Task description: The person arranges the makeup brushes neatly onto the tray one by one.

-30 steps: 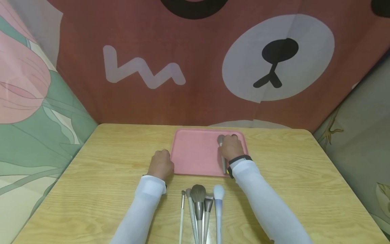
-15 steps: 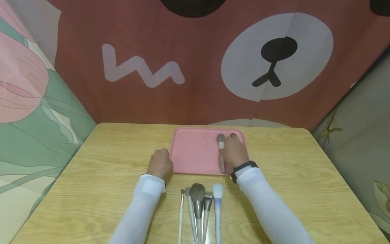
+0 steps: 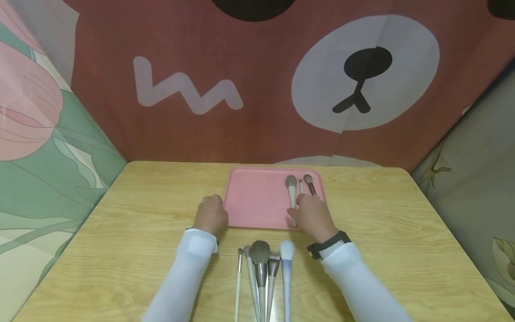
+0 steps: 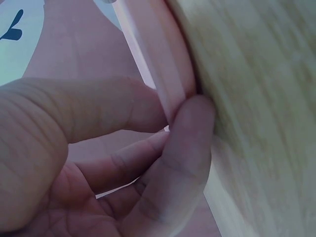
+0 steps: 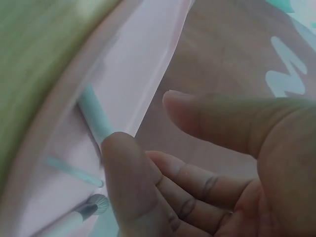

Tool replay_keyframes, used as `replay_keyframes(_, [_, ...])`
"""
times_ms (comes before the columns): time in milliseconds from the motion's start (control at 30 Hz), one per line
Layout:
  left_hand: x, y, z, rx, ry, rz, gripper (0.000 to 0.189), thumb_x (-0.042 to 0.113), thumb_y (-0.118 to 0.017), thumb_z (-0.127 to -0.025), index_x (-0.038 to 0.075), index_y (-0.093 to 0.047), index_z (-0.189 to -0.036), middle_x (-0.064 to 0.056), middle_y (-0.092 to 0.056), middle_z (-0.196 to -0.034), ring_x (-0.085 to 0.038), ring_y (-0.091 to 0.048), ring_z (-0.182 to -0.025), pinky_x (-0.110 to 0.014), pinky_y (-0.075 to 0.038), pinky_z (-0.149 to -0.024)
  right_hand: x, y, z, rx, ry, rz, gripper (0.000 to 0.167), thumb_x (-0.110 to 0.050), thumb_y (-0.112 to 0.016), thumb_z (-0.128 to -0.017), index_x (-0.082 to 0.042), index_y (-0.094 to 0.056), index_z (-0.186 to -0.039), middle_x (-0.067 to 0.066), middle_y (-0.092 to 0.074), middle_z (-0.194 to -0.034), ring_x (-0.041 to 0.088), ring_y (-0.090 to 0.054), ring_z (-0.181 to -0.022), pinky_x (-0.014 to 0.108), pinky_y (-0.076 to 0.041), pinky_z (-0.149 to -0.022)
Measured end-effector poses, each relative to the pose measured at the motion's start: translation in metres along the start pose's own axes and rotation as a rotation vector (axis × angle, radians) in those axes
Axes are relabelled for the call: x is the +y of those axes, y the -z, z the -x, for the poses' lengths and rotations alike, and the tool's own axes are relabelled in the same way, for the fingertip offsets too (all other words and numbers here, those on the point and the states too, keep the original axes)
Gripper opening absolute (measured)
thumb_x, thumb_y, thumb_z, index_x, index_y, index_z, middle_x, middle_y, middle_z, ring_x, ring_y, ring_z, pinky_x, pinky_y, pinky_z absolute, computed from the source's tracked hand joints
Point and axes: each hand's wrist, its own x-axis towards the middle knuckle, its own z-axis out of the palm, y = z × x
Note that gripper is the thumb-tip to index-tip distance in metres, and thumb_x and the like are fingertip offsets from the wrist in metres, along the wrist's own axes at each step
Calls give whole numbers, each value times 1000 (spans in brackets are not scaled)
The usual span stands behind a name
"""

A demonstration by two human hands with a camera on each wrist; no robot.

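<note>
A pink tray (image 3: 257, 199) lies at the back of the table. My left hand (image 3: 211, 216) pinches its near left corner; the left wrist view has thumb and forefinger on either side of the tray rim (image 4: 165, 59). On the tray's right side lie a grey-tipped makeup brush (image 3: 291, 181), a thin brush (image 3: 301, 185) and a dark brown brush (image 3: 309, 180). Over their handles is my right hand (image 3: 314, 217), partly hiding them. In the right wrist view its thumb and forefinger stand apart with nothing between them, the forefinger close to a pale brush handle (image 5: 96, 113).
Several makeup brushes lie fanned out at the table's near edge, among them a big dark fluffy brush (image 3: 260, 252), a white-tipped brush (image 3: 287, 250) and a thin brush (image 3: 239, 264). A cloth printed with a bear face (image 3: 364, 76) hangs behind the wooden table (image 3: 153, 192).
My right hand has drawn back toward me and slightly right across the tray, uncovering the heads of the thin and dark brown brushes. The left hand has stayed at the corner.
</note>
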Motion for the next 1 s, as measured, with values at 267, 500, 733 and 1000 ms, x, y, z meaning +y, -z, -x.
replay_keyframes(267, [0,0,-1,0,-5,-4,10,-6,-60,-85,-6,-69,-88,-18,-67,-79,-27,-61,-66,-35,-52,-56,5,-8,27,19,30,-22,25,-18,-78,-92,5,-71,-95,6,-66,-66,14,-56,-56,27,-46,-52])
replay_keyframes(500, [-1,0,-1,8,-11,-11,10,-6,-59,-84,-5,-69,-85,-18,-67,-79,-27,-60,-66,-37,-53,-57,9,-10,47,76,79,17,30,-15,-78,-90,9,-72,-107,14,-71,-83,19,-61,-69,32,-55,-63])
replay_keyframes(733, [-1,0,-1,6,-12,-5,9,-5,-59,-83,-4,-68,-85,-18,-66,-80,-28,-60,-67,-38,-53,-58,2,-2,63,108,133,17,30,-14,-80,-88,7,-73,-109,20,-75,-91,18,-62,-69,34,-57,-64])
replay_keyframes(1000, [0,0,0,7,-8,-3,10,-6,-60,-84,-6,-69,-88,-19,-67,-81,-28,-61,-68,-38,-54,-59,-6,-5,88,43,136,31,34,-20,-85,-85,2,-74,-108,14,-75,-89,19,-68,-71,35,-59,-64])
